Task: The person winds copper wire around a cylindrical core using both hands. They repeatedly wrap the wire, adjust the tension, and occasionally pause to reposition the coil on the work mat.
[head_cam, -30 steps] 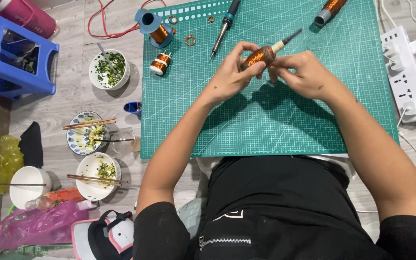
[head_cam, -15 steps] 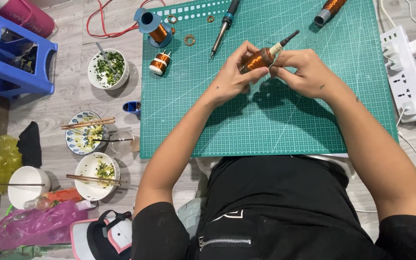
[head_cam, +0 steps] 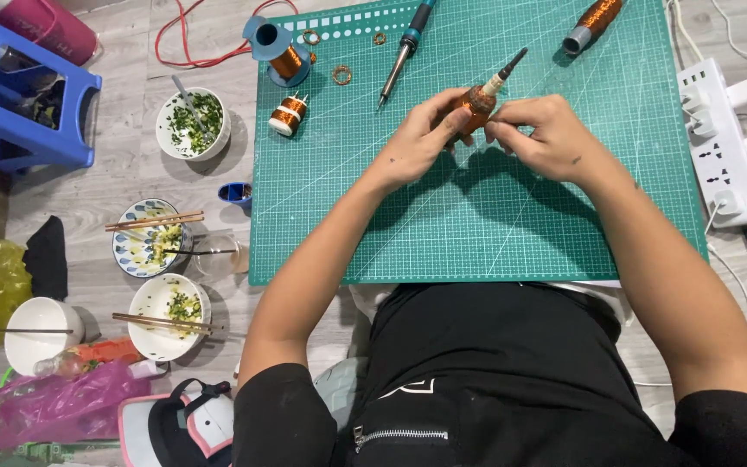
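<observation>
Head view, reading from your left: a blue stool (head_cam: 23, 95) stands on the floor, with bowls of leftovers (head_cam: 190, 124) and chopsticks below it, all well apart from the work. At the green cutting mat's (head_cam: 477, 233) left edge sit a small copper wire spool (head_cam: 288, 114) and a blue bobbin (head_cam: 275, 49), with a soldering iron (head_cam: 404, 50) lying just to their right.

Your left hand (head_cam: 421, 143) is curled shut around the copper-wound coil (head_cam: 479, 102), thumb and fingers pinching its body from the left and below. The coil is held above the mat's upper middle. Its long axis tilts up and to the right, ending in a dark pointed tip (head_cam: 509, 66) that points away from you. Your right hand (head_cam: 546, 138) meets it from the right, fingertips narrowed in a pinch at the coil's lower end, touching it; whether they grip fine wire you cannot tell. Both hands are equally close, touching it.

Farther right lie another wound rod (head_cam: 592, 24) and a white power strip (head_cam: 724, 143).
</observation>
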